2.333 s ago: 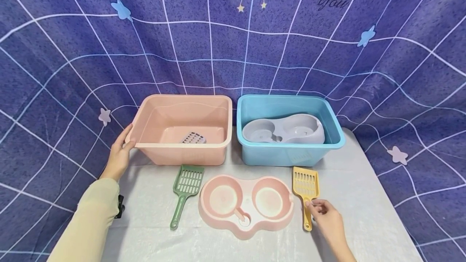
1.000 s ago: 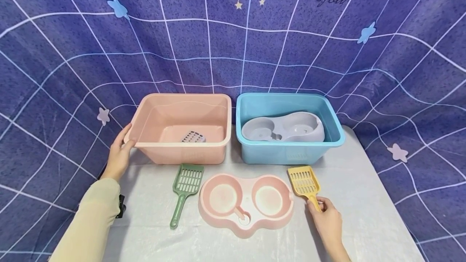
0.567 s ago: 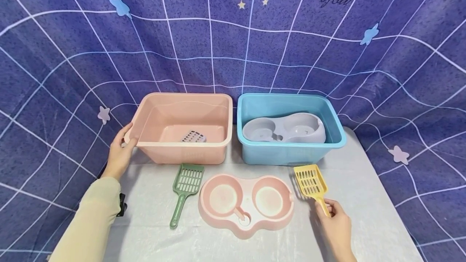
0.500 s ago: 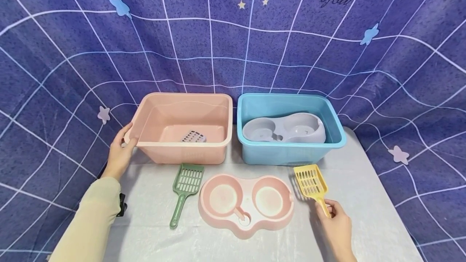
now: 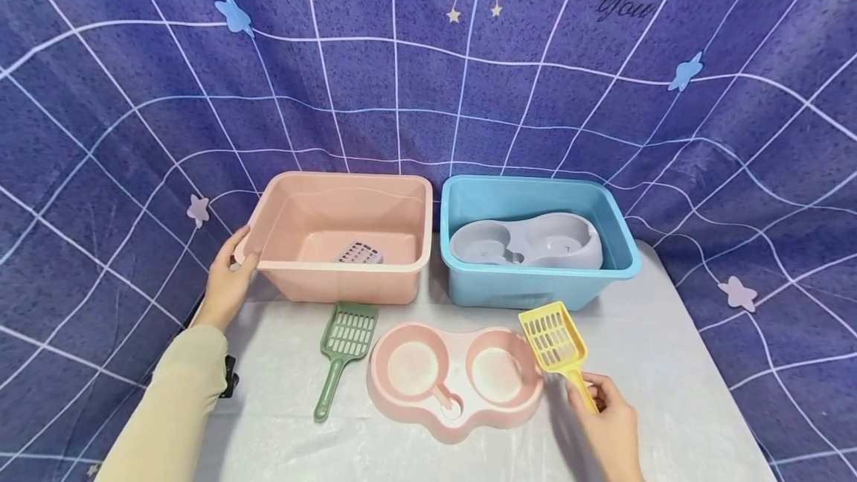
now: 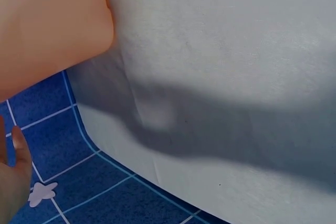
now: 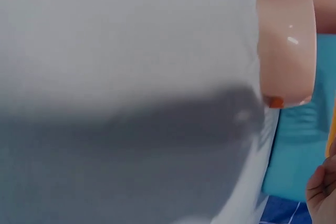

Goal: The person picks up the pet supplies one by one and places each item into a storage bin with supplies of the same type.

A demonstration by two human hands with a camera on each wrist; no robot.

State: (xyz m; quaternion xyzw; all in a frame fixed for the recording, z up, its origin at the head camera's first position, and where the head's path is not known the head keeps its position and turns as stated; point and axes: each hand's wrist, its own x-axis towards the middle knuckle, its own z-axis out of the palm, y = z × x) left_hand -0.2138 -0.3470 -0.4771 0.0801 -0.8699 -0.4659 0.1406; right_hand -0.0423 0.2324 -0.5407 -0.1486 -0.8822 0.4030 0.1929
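My right hand (image 5: 605,422) pinches the handle of a yellow litter scoop (image 5: 554,339), whose slotted head tilts up to the left. It hangs above the table, partly over the right edge of a pink double pet bowl (image 5: 457,363). In the right wrist view, part of the right hand (image 7: 324,192) shows at the lower right edge, beside a sliver of the scoop (image 7: 333,132). My left hand (image 5: 228,281) rests at the front left corner of a pink litter box (image 5: 348,285), its fingers along the rim. The left wrist view shows only part of this hand (image 6: 13,182).
A green litter scoop (image 5: 343,352) lies left of the pet bowl. Inside the pink box sits a grey slotted scoop (image 5: 361,252), its handle hidden. At the back right, a blue litter box (image 5: 535,288) holds a grey double bowl (image 5: 525,240). A patterned curtain (image 5: 428,132) surrounds the table.
My right hand has taken hold of the yellow scoop, which lay on the table, and lifted it. Lately it has shifted left, nearer the pink bowl. The left hand stays at the box corner.
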